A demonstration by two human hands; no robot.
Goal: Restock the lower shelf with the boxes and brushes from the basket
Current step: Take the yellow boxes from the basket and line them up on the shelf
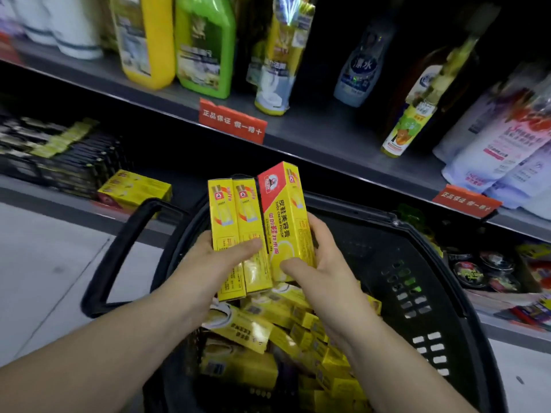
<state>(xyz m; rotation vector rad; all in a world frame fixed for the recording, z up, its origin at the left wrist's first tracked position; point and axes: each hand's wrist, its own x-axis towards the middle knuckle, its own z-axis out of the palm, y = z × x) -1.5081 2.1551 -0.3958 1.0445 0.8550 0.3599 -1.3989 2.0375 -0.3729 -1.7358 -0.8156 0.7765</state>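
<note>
I see L hand (226, 257) w/ thumb and fingers (250, 244) curled round two upright yellow boxes (235, 210). R hand (316, 263) grips a third box (286, 210) touching them on the right, all above the basket (417, 263) near its far rim. Loose boxes (268, 329) piled inside the basket; one shelved box (134, 189) lies at the lower shelf (35, 186) front edge.

Three yellow boxes (250, 210) upright above black basket (417, 272); more inside.
</note>
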